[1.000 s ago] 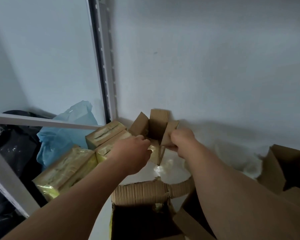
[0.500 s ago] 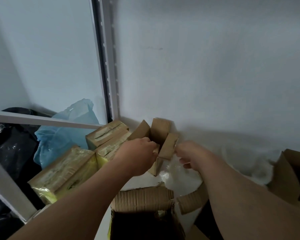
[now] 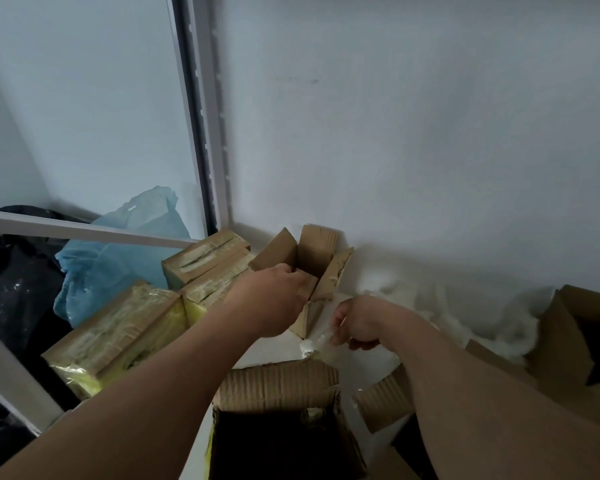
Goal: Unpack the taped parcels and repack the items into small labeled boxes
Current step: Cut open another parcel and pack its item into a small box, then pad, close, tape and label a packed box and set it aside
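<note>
A small brown cardboard box [image 3: 314, 252] stands against the white wall with its flaps open. My left hand [image 3: 274, 301] grips its near flap and front wall. To the right and lower, my right hand [image 3: 355, 323] pinches a strip of clear tape or film [image 3: 314, 342] that hangs just off the box. Left of the box lie three parcels wrapped in yellowish tape: one at the back [image 3: 205, 259], one behind my left wrist [image 3: 208, 289] and a bigger one in front [image 3: 115, 336].
A torn open carton [image 3: 278, 382] with a dark inside stands under my arms. Another open carton [image 3: 582, 344] is at the right edge, with white stuffing [image 3: 492, 320] beside it. A blue plastic bag [image 3: 118, 251], black bags [image 3: 11, 278] and a white shelf frame [image 3: 205, 133] are at the left.
My right hand has let go of the small box's right flap and drawn back and down toward me, pulling clear tape along. My left hand stays on the box.
</note>
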